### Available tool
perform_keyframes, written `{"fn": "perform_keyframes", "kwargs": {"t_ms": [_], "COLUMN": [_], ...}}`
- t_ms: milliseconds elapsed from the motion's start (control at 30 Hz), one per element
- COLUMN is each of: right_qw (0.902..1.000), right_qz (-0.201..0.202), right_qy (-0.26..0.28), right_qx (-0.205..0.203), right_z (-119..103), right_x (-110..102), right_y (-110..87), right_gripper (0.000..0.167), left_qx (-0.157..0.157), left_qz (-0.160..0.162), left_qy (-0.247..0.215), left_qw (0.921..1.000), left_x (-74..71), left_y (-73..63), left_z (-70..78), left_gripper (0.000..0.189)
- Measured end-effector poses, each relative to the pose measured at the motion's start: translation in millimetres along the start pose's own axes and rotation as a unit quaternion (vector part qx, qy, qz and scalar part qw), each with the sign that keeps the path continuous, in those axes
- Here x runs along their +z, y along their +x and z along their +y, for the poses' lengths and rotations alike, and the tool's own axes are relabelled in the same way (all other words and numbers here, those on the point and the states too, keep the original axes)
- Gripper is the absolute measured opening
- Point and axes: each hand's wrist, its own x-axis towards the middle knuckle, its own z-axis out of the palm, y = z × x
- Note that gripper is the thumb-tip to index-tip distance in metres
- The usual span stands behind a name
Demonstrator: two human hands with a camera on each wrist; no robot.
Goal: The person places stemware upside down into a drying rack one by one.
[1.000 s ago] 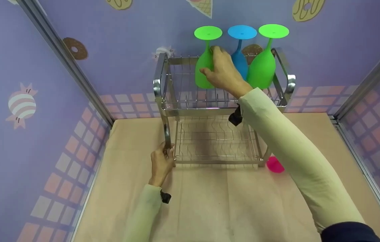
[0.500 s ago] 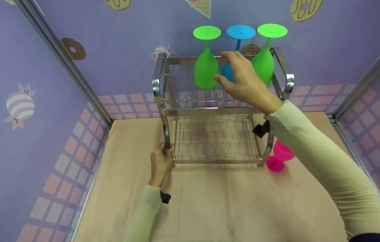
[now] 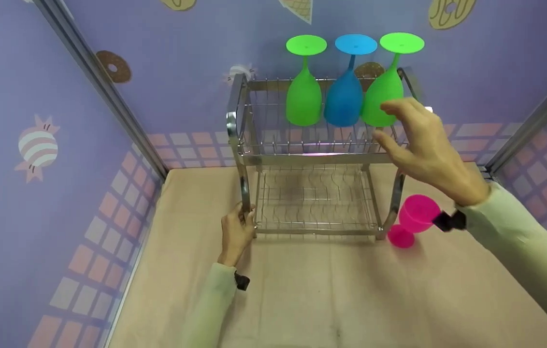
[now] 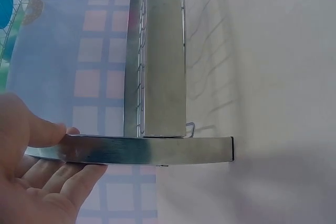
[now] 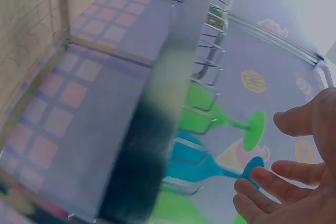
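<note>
A two-tier metal dish rack point(image 3: 312, 159) stands against the back wall. On its top tier, a green goblet point(image 3: 304, 99), a blue goblet point(image 3: 344, 100) and another green goblet point(image 3: 383, 94) are upside down in a row, bases up. My left hand point(image 3: 236, 234) holds the rack's left leg low down; in the left wrist view the thumb lies over the metal leg point(image 4: 131, 149) with the fingers beneath. My right hand point(image 3: 428, 147) is in the air with fingers spread, holding nothing, and overlaps the right green goblet in the head view.
A pink goblet point(image 3: 417, 212) stands upright on the cloth-covered table point(image 3: 293, 290), beside the rack's right front leg. Patterned purple walls point(image 3: 75, 121) close in the left, back and right sides. The rack's lower tier point(image 3: 312, 200) holds wire dividers.
My right hand has come away from the left green goblet and moved right and down, past the blue one. The pink goblet has come into fuller view. My left hand stays on the leg.
</note>
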Motion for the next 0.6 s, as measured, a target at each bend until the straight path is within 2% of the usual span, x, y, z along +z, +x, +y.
{"fn": "perform_keyframes", "kwargs": {"t_ms": [133,300,433,600], "right_qw": [0.9998,0.9985,0.9972,0.9951], "right_qz": [0.013,0.042,0.056,0.097], "right_qy": [-0.011,-0.036,-0.048,-0.020], "right_qx": [-0.009,0.001,0.013,-0.001], "right_z": [17,28,32,40], "right_x": [-2,-7,-10,-3], "right_y": [-33.1,-66.3,-81.2,-92.4], "right_gripper": [0.045,0.048,0.050,0.048], "left_qx": [-0.012,-0.024,-0.024,-0.016], "left_qz": [0.002,-0.002,0.002,0.009], "left_qy": [-0.001,0.008,0.007,0.013], "left_qw": [0.9999,0.9997,0.9997,0.9998], "left_x": [1.3,2.4,2.4,1.8], "left_y": [-2.3,-4.3,-3.3,-1.2], "left_z": [0.3,2.3,2.8,1.5], "left_gripper": [0.017,0.018,0.017,0.015]}}
